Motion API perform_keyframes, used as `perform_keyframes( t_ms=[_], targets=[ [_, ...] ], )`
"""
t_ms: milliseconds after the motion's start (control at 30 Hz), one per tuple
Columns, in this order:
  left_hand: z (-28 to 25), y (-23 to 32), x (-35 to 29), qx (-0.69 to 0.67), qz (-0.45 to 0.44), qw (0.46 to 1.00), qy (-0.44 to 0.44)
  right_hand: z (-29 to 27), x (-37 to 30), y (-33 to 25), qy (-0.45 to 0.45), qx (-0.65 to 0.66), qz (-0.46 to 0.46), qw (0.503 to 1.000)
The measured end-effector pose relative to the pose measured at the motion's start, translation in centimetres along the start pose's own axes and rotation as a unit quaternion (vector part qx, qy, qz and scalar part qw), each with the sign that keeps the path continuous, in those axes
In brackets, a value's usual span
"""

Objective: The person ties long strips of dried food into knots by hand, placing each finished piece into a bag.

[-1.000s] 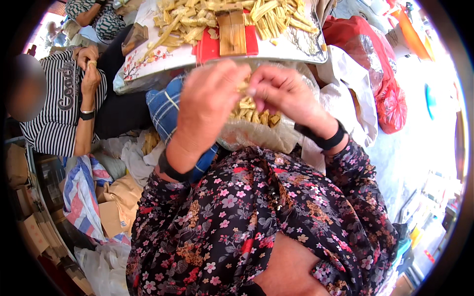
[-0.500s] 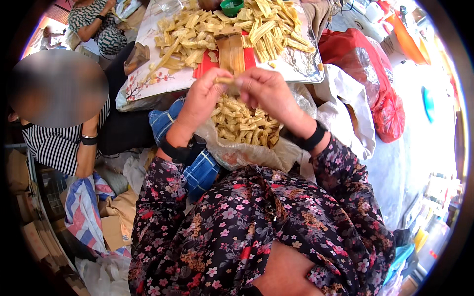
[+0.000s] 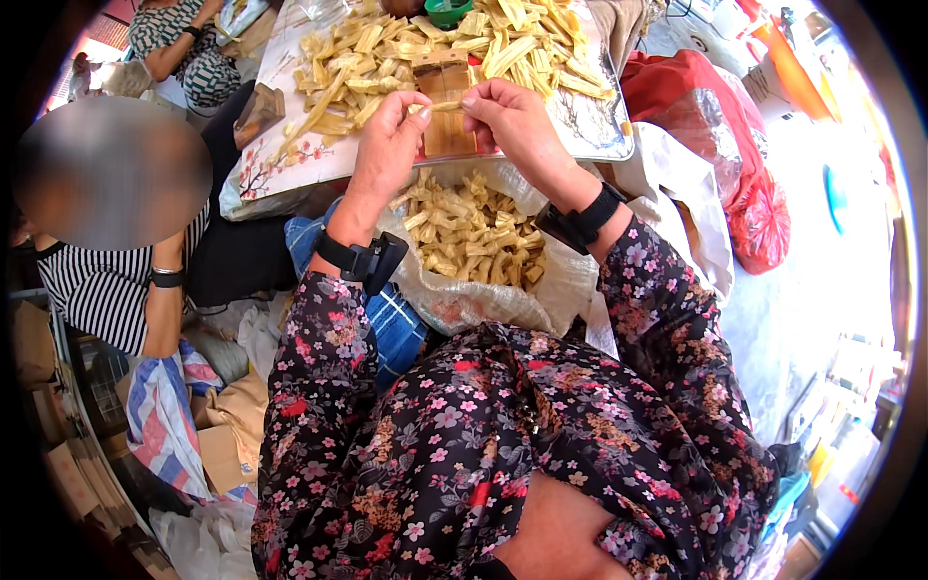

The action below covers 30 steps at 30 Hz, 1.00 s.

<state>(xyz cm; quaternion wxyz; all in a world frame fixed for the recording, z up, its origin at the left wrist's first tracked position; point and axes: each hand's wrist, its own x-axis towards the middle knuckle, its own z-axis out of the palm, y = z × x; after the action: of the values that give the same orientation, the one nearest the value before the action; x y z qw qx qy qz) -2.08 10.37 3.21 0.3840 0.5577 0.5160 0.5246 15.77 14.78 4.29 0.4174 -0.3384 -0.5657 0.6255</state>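
Note:
A thin yellow fibrous strip is stretched level between my two hands, above a wooden block at the table's front edge. My left hand pinches its left end between thumb and forefinger. The other end is pinched in my right hand. Behind the block lies a broad heap of similar yellow strips. Below my hands, a whitish woven sack stands open on my lap, holding many short, folded yellow pieces.
The strips lie on a white flower-patterned table, with a green bowl at the back. A person in striped clothing sits at the left. A second person's arm shows beyond. Red bags stand at the right.
Both hands have moved slightly away from me and spread apart. The strip, held close between the fingers before, now spans the gap over the block.

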Motion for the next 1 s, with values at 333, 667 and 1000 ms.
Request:
perform_keyframes(
  t_ms=[333, 667, 1000],
  targets=[
    [-1.4, -3.6, -1.2, 0.279, -0.018, 0.959, 0.054, -2.5, 0.3, 4.7, 0.067, -0.38, -0.097, 0.918],
    [1.5, -5.1, -6.9, 0.212, -0.026, 0.972, -0.092, -5.3, 3.8, 4.9, 0.061, -0.379, -0.166, 0.908],
    [3.0, -8.5, -13.9, 0.421, -0.081, 0.795, -0.428, -18.1, -3.9, 6.1, 0.131, -0.346, -0.082, 0.925]
  ],
)
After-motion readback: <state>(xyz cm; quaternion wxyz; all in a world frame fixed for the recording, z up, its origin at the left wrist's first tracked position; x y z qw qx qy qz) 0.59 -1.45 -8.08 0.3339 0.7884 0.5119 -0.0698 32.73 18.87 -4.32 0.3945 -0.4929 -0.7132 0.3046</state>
